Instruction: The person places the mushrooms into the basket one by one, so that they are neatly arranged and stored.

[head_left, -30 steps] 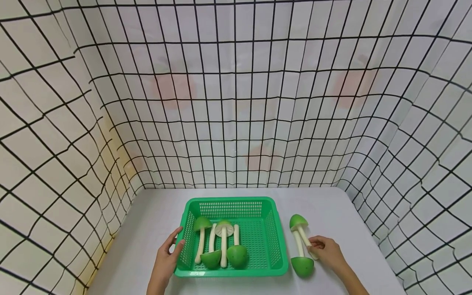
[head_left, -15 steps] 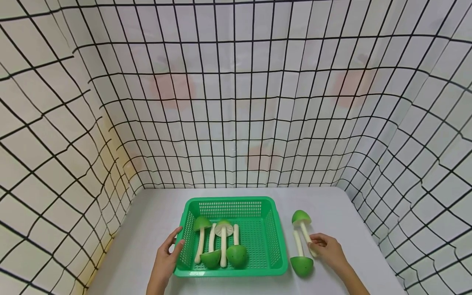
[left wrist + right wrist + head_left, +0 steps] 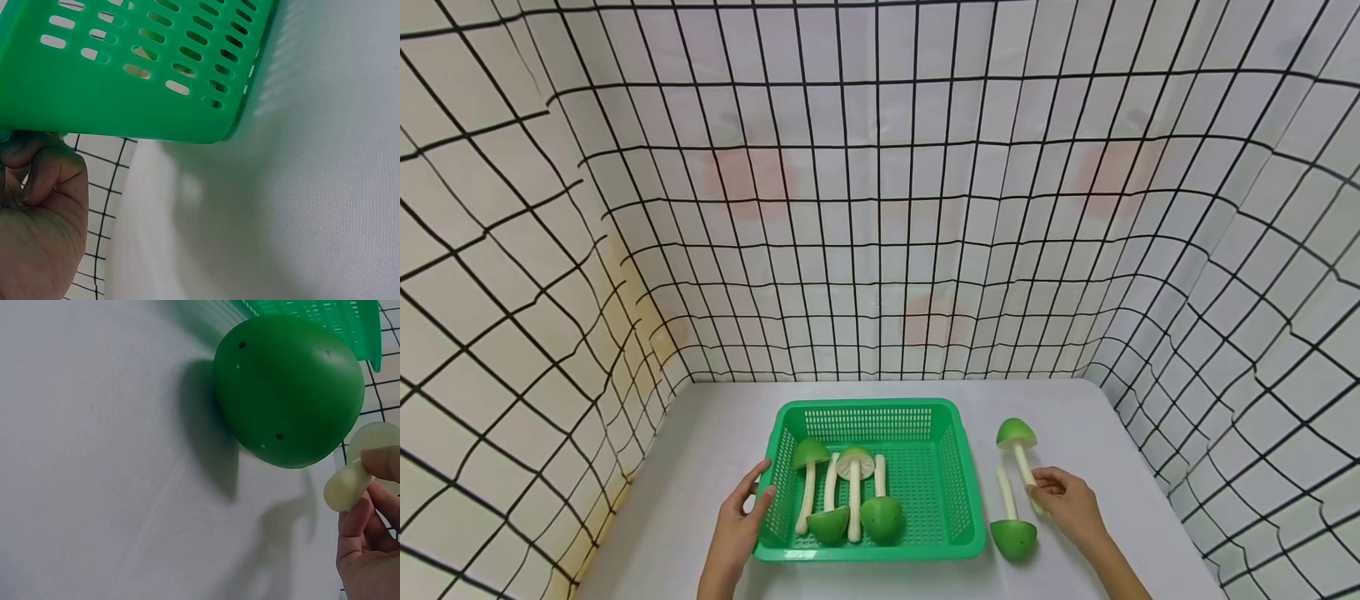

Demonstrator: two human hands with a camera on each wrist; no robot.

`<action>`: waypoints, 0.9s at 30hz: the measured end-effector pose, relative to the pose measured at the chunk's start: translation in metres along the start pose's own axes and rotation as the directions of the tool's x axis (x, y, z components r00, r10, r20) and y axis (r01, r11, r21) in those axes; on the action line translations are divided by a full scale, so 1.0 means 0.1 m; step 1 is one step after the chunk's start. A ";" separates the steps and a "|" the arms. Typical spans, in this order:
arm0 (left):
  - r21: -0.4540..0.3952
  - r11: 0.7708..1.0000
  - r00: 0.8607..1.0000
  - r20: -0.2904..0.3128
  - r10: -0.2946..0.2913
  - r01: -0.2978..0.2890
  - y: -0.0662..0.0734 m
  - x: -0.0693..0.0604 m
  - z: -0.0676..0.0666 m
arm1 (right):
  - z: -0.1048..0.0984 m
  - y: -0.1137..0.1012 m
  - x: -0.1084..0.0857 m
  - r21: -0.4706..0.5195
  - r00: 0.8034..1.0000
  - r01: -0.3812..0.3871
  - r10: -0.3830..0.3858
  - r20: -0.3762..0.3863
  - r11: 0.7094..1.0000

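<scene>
Green-capped loose mushroom lies nearest, just R of the basket, cap twd the person. Prob. the main hazard: a low sweep of the R hand twd the basket could knock it & set it rolling. R hand, a bit farther out, R of basket, has thumb & fingertips nearly closed, pinching the lower stem of the held mushroom. Low pinch + big cap at the far end = might pivot or slip, or cap could catch the basket's R wall. L hand is at the basket's L rim, fingers bent, thumb tip over it; how firmly, can't tell. A tug there might shift the basket.

Held mushroom's looks: slim cream stem, bright green domed cap, pale underside. Four others lie in basket's L & mid part. Farthest, behind basket: gridded wall.
</scene>
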State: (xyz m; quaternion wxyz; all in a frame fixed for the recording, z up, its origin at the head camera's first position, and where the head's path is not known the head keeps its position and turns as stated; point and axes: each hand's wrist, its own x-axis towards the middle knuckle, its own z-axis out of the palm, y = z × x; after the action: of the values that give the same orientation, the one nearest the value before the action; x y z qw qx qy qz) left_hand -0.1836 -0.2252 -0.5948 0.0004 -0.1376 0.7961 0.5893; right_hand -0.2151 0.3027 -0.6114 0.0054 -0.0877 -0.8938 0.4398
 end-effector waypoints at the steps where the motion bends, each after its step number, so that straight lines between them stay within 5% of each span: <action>1: -0.001 1.000 1.000 0.001 0.000 0.000 0.00 0.00 0.00 | 0.00 -0.01 0.00 0.007 1.000 0.000 0.000 -0.003 1.000; 27: -0.015 1.000 1.000 -0.002 -0.012 0.012 0.00 0.00 0.01 | 0.11 -0.65 -0.03 0.289 0.998 0.008 -0.024 0.052 0.957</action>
State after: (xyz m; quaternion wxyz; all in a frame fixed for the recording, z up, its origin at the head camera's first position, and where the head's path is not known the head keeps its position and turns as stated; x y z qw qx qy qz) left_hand -0.1842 -0.2244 -0.5948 0.0020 -0.1429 0.7910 0.5949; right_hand -0.2229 0.2550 -0.5668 -0.0031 -0.0664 -0.8206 0.5676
